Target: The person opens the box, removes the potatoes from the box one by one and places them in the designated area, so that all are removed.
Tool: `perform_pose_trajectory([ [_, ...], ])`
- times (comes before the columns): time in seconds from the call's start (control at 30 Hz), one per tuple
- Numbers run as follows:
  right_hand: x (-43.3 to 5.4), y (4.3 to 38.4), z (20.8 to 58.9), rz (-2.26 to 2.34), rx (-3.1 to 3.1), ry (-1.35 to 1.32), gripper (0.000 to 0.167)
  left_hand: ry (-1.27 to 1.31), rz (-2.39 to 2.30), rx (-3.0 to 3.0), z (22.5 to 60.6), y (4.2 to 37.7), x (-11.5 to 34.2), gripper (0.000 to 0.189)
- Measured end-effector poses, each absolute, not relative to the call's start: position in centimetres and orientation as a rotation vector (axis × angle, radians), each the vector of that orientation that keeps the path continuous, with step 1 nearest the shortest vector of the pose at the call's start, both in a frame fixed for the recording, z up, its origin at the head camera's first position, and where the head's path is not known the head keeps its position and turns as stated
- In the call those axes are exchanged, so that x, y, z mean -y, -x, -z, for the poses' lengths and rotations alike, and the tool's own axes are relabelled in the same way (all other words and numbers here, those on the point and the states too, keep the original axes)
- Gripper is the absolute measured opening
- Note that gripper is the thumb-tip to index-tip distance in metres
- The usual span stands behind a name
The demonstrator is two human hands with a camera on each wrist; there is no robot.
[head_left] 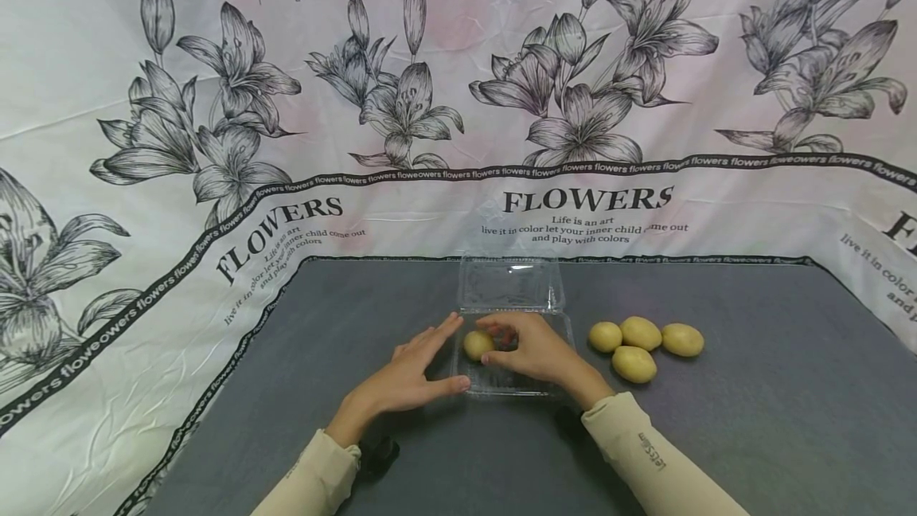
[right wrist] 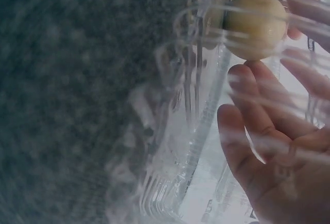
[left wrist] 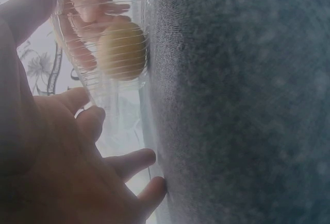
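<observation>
A yellow potato [head_left: 478, 345] sits at the left side of a clear plastic clamshell box [head_left: 512, 390], whose lid is raised at the back. My right hand [head_left: 533, 349] is inside the box beside this potato, fingers spread and slightly bent, with the thumb apart from them; the fingertips are at the potato without wrapping it. In the right wrist view, the potato [right wrist: 255, 26] shows through the clear wall just past those fingertips. My left hand [head_left: 411, 373] is at the box's left side, fingers extended and thumb near the front left corner. The left wrist view shows the potato [left wrist: 122, 51] through the ribbed wall.
Several more potatoes [head_left: 634, 365] lie in a loose group on the grey tabletop [head_left: 752, 420], right of the box. Behind the table hangs a white flower-print cloth [head_left: 430, 213]. Near the left wrist a small black object [head_left: 380, 456] is partly visible.
</observation>
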State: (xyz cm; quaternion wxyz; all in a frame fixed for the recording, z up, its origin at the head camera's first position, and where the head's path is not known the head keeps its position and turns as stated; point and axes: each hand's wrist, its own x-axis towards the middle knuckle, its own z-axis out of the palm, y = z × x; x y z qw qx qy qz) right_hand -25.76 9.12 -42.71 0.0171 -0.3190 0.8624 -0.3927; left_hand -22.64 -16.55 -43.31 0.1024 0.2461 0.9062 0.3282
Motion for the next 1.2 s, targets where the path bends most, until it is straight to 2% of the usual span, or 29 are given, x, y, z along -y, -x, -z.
perform_pose_trajectory([
  [0.97,-9.04,26.41,43.15,1.204,-2.583,0.979,0.056,-0.723,-0.969,-2.675,43.22,22.70,16.48,0.091],
  [1.2,-9.01,26.48,43.37,1.194,-2.547,0.978,0.049,-0.728,-0.970,-2.675,43.41,22.70,16.57,0.090],
])
